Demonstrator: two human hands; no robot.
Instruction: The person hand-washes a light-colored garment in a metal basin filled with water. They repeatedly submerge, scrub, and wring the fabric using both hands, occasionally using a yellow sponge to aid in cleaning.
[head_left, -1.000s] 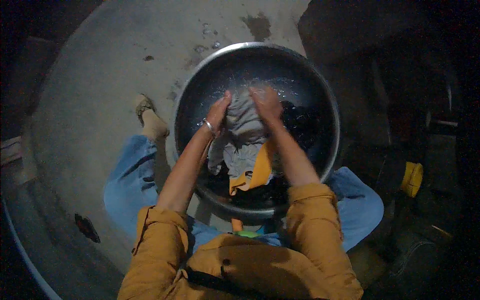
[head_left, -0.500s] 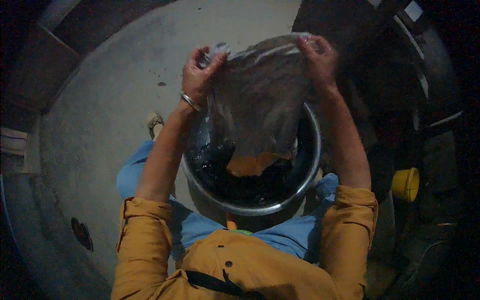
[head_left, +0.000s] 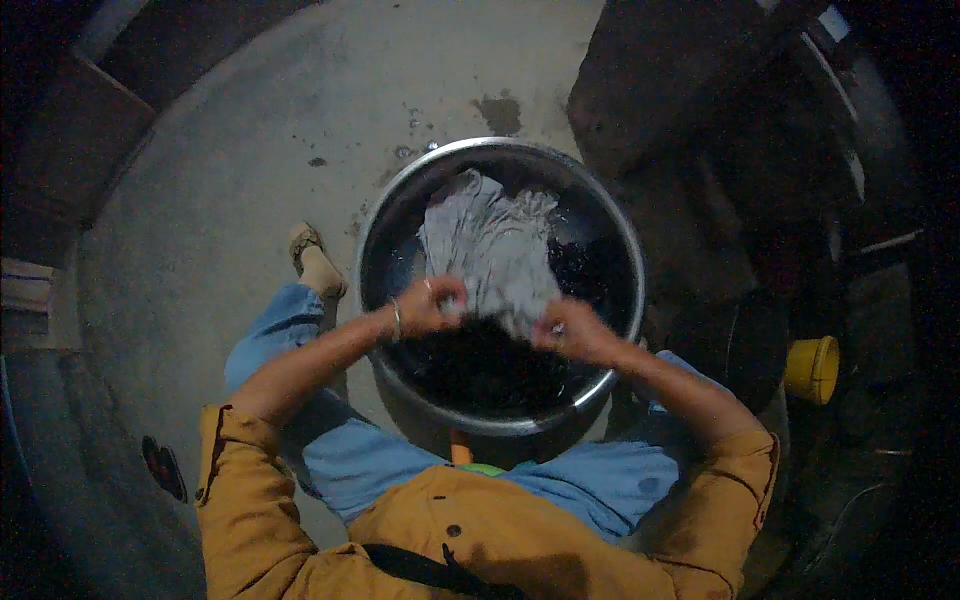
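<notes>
A wet grey cloth (head_left: 495, 250), bunched and wrinkled, hangs between my hands and spreads over the far half of a round metal basin (head_left: 632, 255). My left hand (head_left: 438, 305), a bracelet at its wrist, is closed on the cloth's near left corner. With its fingers pinched, my right hand (head_left: 572, 330) grips the near right corner; both hands are a little blurred. Under and around the cloth the basin looks dark, with glints of water. Whatever lies deeper in it is too dark to make out.
The basin stands on a concrete floor (head_left: 240, 150) between my legs. Wet splashes (head_left: 500, 113) mark the floor beyond it. At the right is a yellow bucket (head_left: 812, 370). A dark sandal (head_left: 163, 468) lies at the left. Deep shadow covers the right side.
Both hands have come down and toward me from beyond the basin's far rim. The cloth, held up and stretched before, now lies gathered over the basin. Fresh wet spots show on the floor.
</notes>
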